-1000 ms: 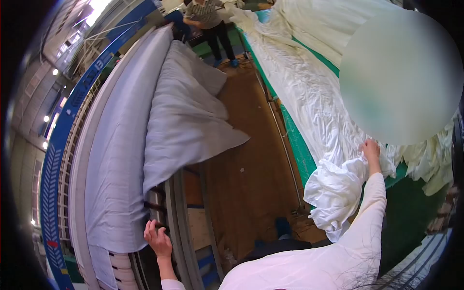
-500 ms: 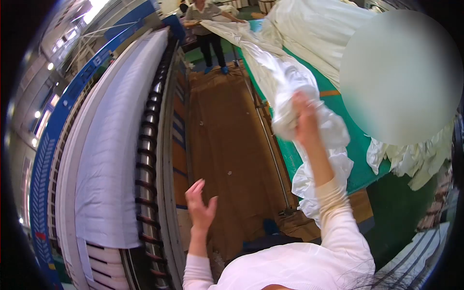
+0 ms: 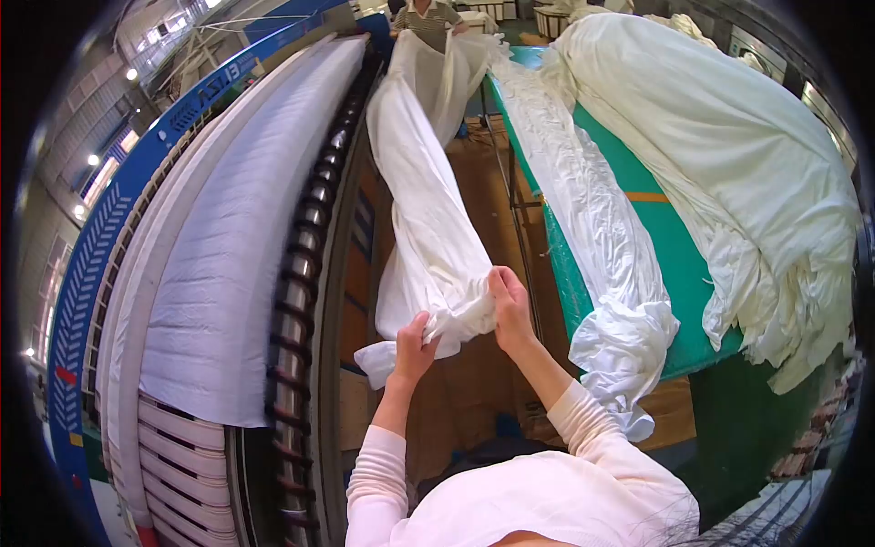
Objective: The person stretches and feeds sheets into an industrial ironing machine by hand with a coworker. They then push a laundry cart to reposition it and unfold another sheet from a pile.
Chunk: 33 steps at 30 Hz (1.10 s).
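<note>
A long white sheet [image 3: 424,191] hangs between me and a co-worker [image 3: 430,20] at the far end, above the gap between machine and table. Its near end is bunched up. My left hand [image 3: 416,349] grips the bunched edge on the left, where a loose flap sticks out. On the right side of the same bunch, my right hand [image 3: 510,305] is closed around the cloth. The fingertips of both hands are partly hidden in the folds. Another white sheet [image 3: 592,201] lies twisted along the table's near side, its knotted end drooping over the front corner.
On the left runs a blue-framed ironing machine [image 3: 118,237] with a flat pale sheet [image 3: 219,246] on its belts and a dark spiral roller [image 3: 296,283] alongside. A large heap of white linen [image 3: 702,137] covers the right of the green table [image 3: 652,232]. Brown covering [image 3: 483,383] lies on the floor.
My right hand has come off the table side with cloth, and both hands now hold a sheet. The left hand, open before, has closed. The sheet on the machine has moved forward off the belts.
</note>
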Tool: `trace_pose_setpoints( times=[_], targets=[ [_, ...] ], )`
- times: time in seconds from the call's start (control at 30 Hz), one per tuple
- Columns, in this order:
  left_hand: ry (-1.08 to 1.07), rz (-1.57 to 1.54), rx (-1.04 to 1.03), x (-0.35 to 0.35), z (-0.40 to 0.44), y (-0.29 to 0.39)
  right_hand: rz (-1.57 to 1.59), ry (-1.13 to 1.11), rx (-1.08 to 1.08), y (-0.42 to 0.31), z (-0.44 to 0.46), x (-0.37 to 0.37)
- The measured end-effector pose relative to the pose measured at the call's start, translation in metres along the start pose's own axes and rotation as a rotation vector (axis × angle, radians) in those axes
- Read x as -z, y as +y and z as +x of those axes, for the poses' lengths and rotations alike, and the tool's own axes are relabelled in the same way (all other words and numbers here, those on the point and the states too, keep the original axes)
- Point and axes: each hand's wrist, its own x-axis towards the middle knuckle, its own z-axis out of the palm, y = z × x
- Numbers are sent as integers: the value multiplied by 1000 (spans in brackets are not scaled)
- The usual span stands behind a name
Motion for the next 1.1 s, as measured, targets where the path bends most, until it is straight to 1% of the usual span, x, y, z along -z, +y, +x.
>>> trace_pose_setpoints(
  times=[0.03, 0.07, 0.1, 0.17, 0.23, 0.3, 0.37, 0.4, 0.43, 0.5, 0.53, 0.6, 0.67, 0.7, 0.73, 0.77, 0.8, 0.83, 0.87, 0.9, 0.93, 0.97, 1.0, 1.03, 1.1],
  targets=[
    [-32, 5, -3, 8, 3, 3, -114, -11, 43, 1, 0, 6],
    [-72, 8, 6, 16, 1, 7, -137, 52, 66, 8, 7, 19],
    [-37, -24, -9, 28, 0, 11, -163, 118, 87, 18, 13, 37],
    [37, -94, -52, 59, 8, 19, -69, 370, -1, 19, 14, 73],
    [371, -548, 149, 88, 8, 26, -167, 423, -89, 42, -2, 123],
    [561, -569, 164, 131, 13, 40, -521, 357, -221, 87, -37, 167],
    [496, -431, -81, 142, 13, 69, -728, 195, -405, 145, -83, 196],
    [464, -362, -209, 146, 15, 83, -607, 140, -515, 155, -110, 179],
    [443, -451, -245, 144, 15, 97, -495, 92, -630, 164, -137, 160],
    [394, -627, -302, 134, 10, 125, -349, -158, -655, 186, -169, 133],
    [478, -619, -312, 134, 11, 135, -347, -190, -727, 187, -171, 118],
    [532, -554, -370, 145, 5, 141, -337, -258, -870, 167, -165, 90],
    [552, -541, -437, 155, -5, 141, -137, -252, -1127, 139, -142, 78],
    [647, -553, -385, 158, -10, 139, -31, -248, -1253, 132, -137, 77],
    [741, -564, -331, 159, -17, 132, -80, -422, -1217, 134, -132, 79],
    [838, -574, -277, 161, -26, 120, -67, -421, -1046, 137, -133, 78],
    [893, -531, -56, 166, -50, 86, -55, -417, -879, 98, -131, 48],
    [847, -485, 135, 163, -70, 49, -49, -410, -713, 56, -126, 20],
    [792, -438, 325, 151, -91, 14, 27, -408, -565, 15, -115, -7],
    [700, -568, 522, 127, -115, -15, 104, -402, -411, -15, -110, -29],
    [515, -720, 595, 102, -129, -17, -37, -563, -237, -22, -115, -41],
    [267, -879, 454, 79, -144, -31, -180, -719, -50, -28, -118, -53],
    [144, -958, 460, 59, -154, -28, -300, -947, 32, -40, -125, -68],
    [77, -1008, 510, 43, -160, -16, -426, -1166, 108, -53, -132, -82],
    [101, -986, 580, 33, -164, 1, -417, -1338, 246, -61, -141, -103]
  ],
)
